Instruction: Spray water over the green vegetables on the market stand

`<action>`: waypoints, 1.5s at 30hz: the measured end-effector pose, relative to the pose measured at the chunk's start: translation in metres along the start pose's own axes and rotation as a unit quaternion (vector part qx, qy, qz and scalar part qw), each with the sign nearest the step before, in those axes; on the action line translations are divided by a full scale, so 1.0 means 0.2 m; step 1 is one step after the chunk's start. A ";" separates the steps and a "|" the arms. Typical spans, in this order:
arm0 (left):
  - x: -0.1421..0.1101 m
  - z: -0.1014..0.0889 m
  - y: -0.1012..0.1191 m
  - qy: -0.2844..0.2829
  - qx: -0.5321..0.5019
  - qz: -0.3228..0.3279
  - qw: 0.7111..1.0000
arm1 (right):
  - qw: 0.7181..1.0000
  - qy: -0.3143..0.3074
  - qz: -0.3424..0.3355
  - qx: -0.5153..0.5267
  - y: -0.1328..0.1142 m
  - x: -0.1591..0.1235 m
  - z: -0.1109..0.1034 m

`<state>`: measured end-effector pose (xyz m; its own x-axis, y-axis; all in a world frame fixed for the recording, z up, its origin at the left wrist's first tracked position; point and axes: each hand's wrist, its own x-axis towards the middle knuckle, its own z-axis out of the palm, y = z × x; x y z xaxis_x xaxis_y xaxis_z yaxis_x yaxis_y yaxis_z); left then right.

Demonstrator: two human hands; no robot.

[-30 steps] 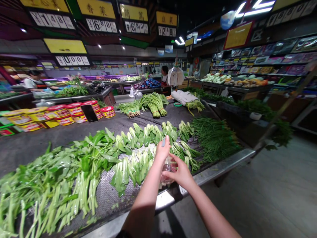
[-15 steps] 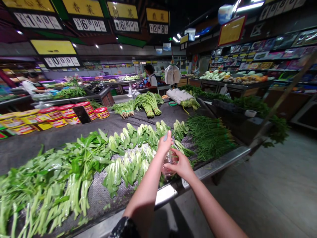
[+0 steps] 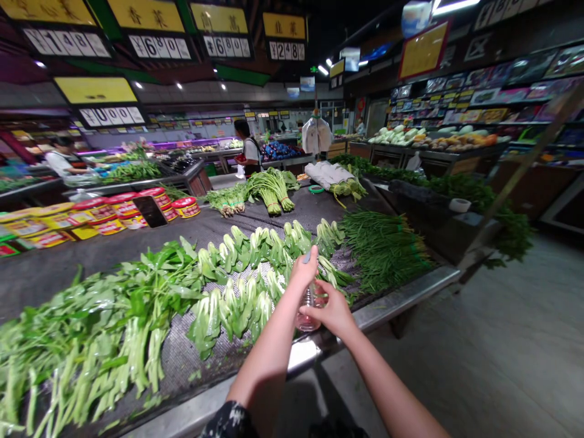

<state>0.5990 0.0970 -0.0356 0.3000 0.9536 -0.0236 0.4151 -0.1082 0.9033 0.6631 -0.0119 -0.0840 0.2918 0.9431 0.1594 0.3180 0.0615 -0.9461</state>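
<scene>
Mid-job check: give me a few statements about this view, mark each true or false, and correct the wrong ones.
1. The right hand is on the clear bottle. True.
2. The left hand holds the phone. False: it is at the bottle's upper end; the phone stands tilted by the red-lidded tubs.
3. The green ring lies near the wrapped bunch. True.
4. The thin dark-green stalks lie left of both hands. False: to their right.

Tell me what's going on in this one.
The camera wearer holds a clear plastic bottle by the front edge of a vegetable stand, left hand at the top, right hand at its side. Bok choy lies in rows between long-stemmed leafy greens on the left and chives on the right.
</scene>
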 end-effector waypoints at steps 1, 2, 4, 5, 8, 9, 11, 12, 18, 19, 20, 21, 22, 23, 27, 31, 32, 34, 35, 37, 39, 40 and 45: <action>-0.01 0.00 0.00 0.003 -0.008 -0.004 1.000 | 1.000 -0.001 0.000 -0.004 0.00 -0.01 -0.01; -0.02 0.01 0.00 0.006 -0.019 -0.005 1.000 | 1.000 -0.003 0.000 -0.010 -0.01 -0.01 -0.01; -0.04 0.01 0.00 0.014 -0.045 -0.006 0.999 | 1.000 -0.011 -0.002 -0.019 -0.01 -0.03 -0.03; -0.06 0.01 0.00 0.015 -0.057 -0.007 0.998 | 1.000 -0.016 -0.004 -0.022 -0.01 -0.03 -0.04; -0.10 0.01 0.00 0.016 -0.080 -0.004 0.997 | 0.999 -0.034 -0.010 -0.023 -0.01 -0.06 -0.05; -0.12 0.01 -0.01 0.017 -0.087 0.001 0.996 | 0.999 -0.040 -0.010 -0.024 -0.01 -0.07 -0.06; -0.16 0.00 -0.01 0.018 -0.103 0.011 0.994 | 0.998 -0.053 -0.009 -0.029 -0.01 -0.08 -0.07; -0.18 0.00 -0.01 0.013 -0.113 0.008 0.994 | 0.998 -0.061 -0.010 -0.033 -0.01 -0.09 -0.07; -0.27 -0.01 -0.02 0.037 -0.177 -0.005 0.984 | 0.992 -0.097 -0.047 -0.060 -0.03 -0.11 -0.09; -0.28 -0.01 -0.02 0.040 -0.185 -0.006 0.982 | 0.992 -0.101 -0.049 -0.062 -0.04 -0.11 -0.09; -0.29 -0.01 -0.03 0.039 -0.189 -0.009 0.981 | 0.991 -0.106 -0.048 -0.062 -0.04 -0.11 -0.09; -0.30 -0.01 -0.03 0.037 -0.190 -0.013 0.981 | 0.991 -0.111 -0.047 -0.063 -0.04 -0.11 -0.09; -0.31 -0.02 -0.03 0.036 -0.189 -0.017 0.981 | 0.990 -0.118 -0.045 -0.062 -0.04 -0.12 -0.09; -0.32 -0.02 -0.04 0.037 -0.187 -0.021 0.981 | 0.989 -0.126 -0.044 -0.061 -0.04 -0.12 -0.09; -0.35 -0.02 -0.04 0.036 -0.188 -0.040 0.981 | 0.986 -0.154 -0.037 -0.048 -0.03 -0.13 -0.10; -0.36 -0.02 -0.06 0.022 -0.185 -0.053 0.981 | 0.982 -0.186 -0.027 -0.015 -0.01 -0.15 -0.12; -0.36 -0.01 -0.06 0.023 -0.187 -0.051 0.981 | 0.980 -0.198 -0.025 -0.005 -0.01 -0.15 -0.13; -0.38 0.00 -0.08 0.027 -0.192 -0.048 0.980 | 0.975 -0.221 -0.027 0.012 -0.01 -0.17 -0.14; -0.39 0.01 -0.09 0.030 -0.194 -0.050 0.979 | 0.972 -0.230 -0.032 0.018 0.00 -0.18 -0.14; -0.42 0.03 -0.11 0.040 -0.191 -0.057 0.979 | 0.969 -0.244 -0.041 0.024 0.00 -0.21 -0.15; -0.45 0.04 -0.14 0.050 -0.180 -0.069 0.980 | 0.965 -0.258 -0.045 0.027 0.01 -0.24 -0.15; -0.47 0.05 -0.16 0.053 -0.170 -0.076 0.981 | 0.963 -0.265 -0.045 0.028 0.02 -0.25 -0.15; -0.54 0.05 -0.18 0.058 -0.161 -0.091 0.981 | 0.955 -0.292 -0.037 0.046 0.03 -0.29 -0.14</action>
<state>0.5607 -0.0047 -0.0701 0.1391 0.9764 -0.1653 0.1546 0.1435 0.9775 0.6727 -0.0762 -0.0907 -0.2895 0.9547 0.0691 0.2290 0.1391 -0.9634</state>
